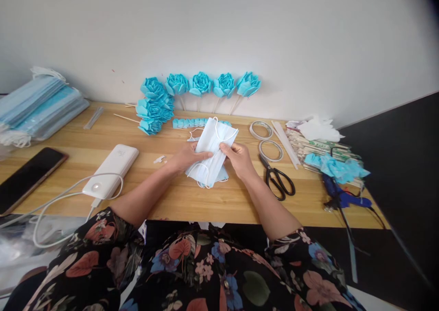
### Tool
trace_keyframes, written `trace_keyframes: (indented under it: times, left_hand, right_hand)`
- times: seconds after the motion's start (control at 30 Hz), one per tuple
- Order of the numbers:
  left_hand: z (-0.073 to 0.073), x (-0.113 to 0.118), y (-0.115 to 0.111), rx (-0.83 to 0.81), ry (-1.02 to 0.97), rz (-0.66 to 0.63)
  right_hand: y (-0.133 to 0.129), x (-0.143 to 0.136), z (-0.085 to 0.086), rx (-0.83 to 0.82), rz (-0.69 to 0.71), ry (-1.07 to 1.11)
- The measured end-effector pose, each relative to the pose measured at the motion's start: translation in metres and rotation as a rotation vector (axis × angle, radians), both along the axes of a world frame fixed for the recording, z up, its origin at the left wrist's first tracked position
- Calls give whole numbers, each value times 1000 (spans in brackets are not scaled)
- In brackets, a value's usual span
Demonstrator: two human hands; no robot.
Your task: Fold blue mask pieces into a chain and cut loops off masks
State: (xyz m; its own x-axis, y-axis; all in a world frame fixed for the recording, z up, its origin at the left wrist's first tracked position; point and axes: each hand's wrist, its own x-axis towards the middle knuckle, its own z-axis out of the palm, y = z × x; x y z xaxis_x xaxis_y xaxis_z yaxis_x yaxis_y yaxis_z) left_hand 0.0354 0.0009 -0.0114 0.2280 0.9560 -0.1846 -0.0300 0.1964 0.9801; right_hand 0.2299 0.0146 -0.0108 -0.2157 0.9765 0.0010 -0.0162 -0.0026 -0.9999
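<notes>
The left hand (187, 158) is grasping a pale blue mask (210, 139) by its left side, thumb on top — the right hand (240, 159) is pinching its right side. The mask is tilting over the wooden table (164, 196), directly before the person. Just behind it, a folded blue strip (188, 123) is lying flat; beyond, blue flowers (200, 83) are standing along the wall (212, 27). Black scissors (269, 167) are resting right of the right hand; farther left — a white power bank (111, 171), a phone (30, 178) and stacked masks (41, 103) are lying.
</notes>
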Motion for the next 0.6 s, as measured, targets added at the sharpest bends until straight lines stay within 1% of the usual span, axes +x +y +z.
trace_keyframes:
  times: [0.03, 0.1, 0.2, 0.27, 0.33, 0.43, 0.53, 0.6]
  left_hand:
    - [1, -1, 0, 5, 38, -18]
    - [4, -4, 0, 19, 102, -96]
    - [10, -7, -1, 29, 127, -229]
    - [12, -8, -2, 4, 112, -250]
    - [12, -8, -2, -28, 100, -199]
    - [9, -7, -1, -46, 71, -68]
    - [6, -7, 0, -55, 10, 1]
    - [6, -6, 0, -61, -19, 14]
  right_hand:
    - [1, 1, 0, 0, -33, 7]
    - [4, 3, 1, -1, -116, 41]
    - [11, 8, 1, -28, -238, 120]
    - [16, 11, 1, -59, -269, 172]
    - [20, 12, 0, -97, -239, 220]
    - [20, 13, 0, -155, -104, 248]
    - [15, 11, 3, -125, 11, 199]
    - [11, 9, 6, -80, 38, 133]
